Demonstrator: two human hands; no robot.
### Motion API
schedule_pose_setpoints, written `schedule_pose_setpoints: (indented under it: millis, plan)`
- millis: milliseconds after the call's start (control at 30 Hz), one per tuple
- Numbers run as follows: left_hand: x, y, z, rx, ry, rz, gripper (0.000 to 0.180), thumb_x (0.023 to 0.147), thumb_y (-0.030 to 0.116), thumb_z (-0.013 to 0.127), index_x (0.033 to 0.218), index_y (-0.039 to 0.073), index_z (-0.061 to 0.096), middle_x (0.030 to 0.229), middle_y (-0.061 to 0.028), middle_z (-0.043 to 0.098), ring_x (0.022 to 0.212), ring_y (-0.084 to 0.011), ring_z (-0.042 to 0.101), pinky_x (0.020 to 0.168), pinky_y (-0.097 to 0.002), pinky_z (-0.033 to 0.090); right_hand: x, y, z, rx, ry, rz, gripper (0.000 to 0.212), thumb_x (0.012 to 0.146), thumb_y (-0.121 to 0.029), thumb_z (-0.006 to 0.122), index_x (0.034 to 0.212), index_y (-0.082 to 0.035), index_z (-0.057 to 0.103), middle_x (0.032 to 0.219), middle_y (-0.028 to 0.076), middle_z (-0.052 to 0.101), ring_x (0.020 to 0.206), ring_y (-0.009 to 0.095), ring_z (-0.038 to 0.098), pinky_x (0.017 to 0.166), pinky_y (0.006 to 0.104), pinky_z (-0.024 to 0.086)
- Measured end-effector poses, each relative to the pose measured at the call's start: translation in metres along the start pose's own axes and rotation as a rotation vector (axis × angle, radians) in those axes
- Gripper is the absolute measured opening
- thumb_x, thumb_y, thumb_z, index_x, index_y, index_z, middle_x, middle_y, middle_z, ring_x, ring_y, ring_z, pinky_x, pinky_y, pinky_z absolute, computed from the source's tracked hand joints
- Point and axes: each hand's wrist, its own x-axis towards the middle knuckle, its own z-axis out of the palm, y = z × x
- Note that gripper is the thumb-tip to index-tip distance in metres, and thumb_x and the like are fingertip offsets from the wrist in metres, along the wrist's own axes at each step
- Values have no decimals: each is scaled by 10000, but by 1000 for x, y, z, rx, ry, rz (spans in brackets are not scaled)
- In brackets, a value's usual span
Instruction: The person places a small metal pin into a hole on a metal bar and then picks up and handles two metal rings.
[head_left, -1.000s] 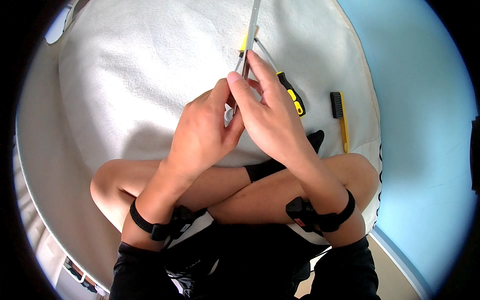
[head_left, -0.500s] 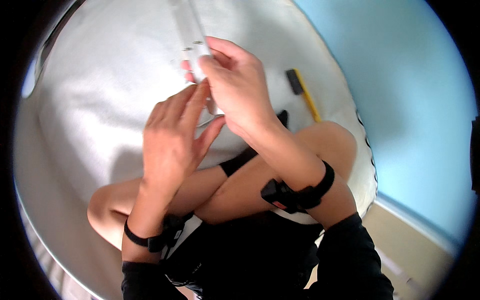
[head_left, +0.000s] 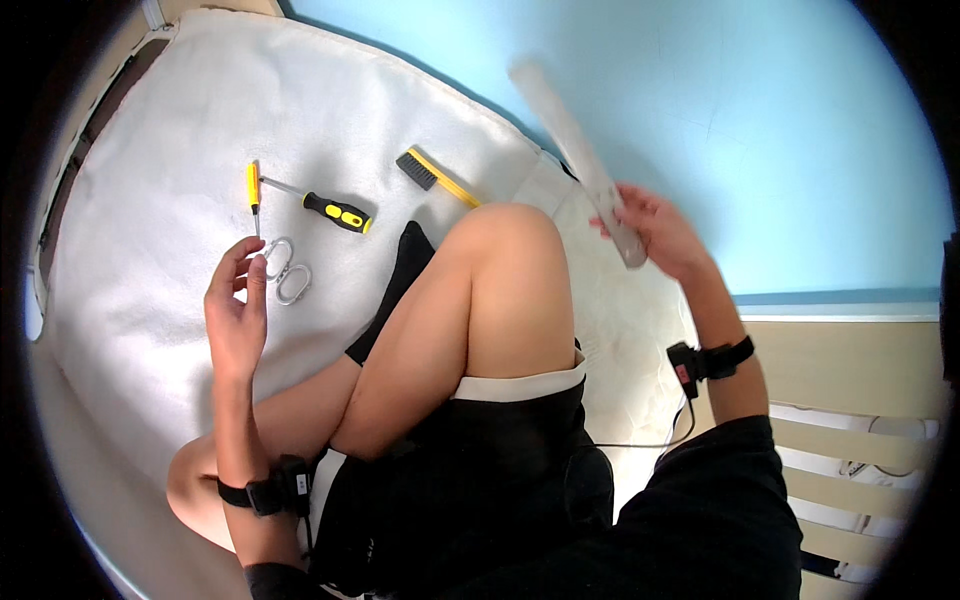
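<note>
White fleecy cover (head_left: 170, 240) spreads over the bed, meeting a pale blue wall (head_left: 780, 130) along its far and right side; wooden slats (head_left: 850, 485) show at the lower right, with gaps between them. Two bare hands are well apart above this; the right hand (head_left: 655, 235), raised before the wall, has its fingers closed around a long, flat, pale strip (head_left: 578, 153) near its lower end; the strip slants up and to the left, its far end soft with blur, while a short stub pokes out below the fingers. The left hand (head_left: 240, 300) is half curled over the cover, thumb and fingertips brought near each other; just beside them lies a silver double-ring piece (head_left: 286, 268) (whether the fingertips touch or grip it, I cannot tell). Beyond that hand, a slim yellow screwdriver (head_left: 253, 185) lies with its shaft pointing at the fingertips; a black-and-yellow screwdriver (head_left: 337, 212) lies to its right, its shaft ending at or just beside the yellow handle; farther right, a yellow brush (head_left: 455, 188) with dark bristles lies near the raised knee (head_left: 515, 250). Black strapped devices (head_left: 697, 365) sit on both forearms.
</note>
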Motion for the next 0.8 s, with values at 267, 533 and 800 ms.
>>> schedule_pose_setpoints:
  millis: [267,533,800]
  plan:
    - [-2,-39,12,-36,-111,-182,322,969,227,513,1180,-10,566,1083,-95,643,914,-160,620,739,-276,484,-23,158,-52,271,122,307,428,906,-42,554,1312,38,445,1186,71,580,1020,160,591,920,293,463]
    - [-9,-43,18,10,-84,-235,318,973,211,497,1188,-15,558,1102,-93,637,926,-163,628,726,-274,488,-17,163,-71,-112,88,313,431,841,-62,623,1254,25,539,1100,51,623,972,120,563,884,246,431]
    - [-12,-57,22,-47,-116,-253,310,976,214,496,1185,-5,559,1092,-72,628,900,-141,611,730,-264,475,-50,165,-118,-197,173,405,408,822,-50,607,1224,2,565,1033,48,637,916,103,571,821,237,446]
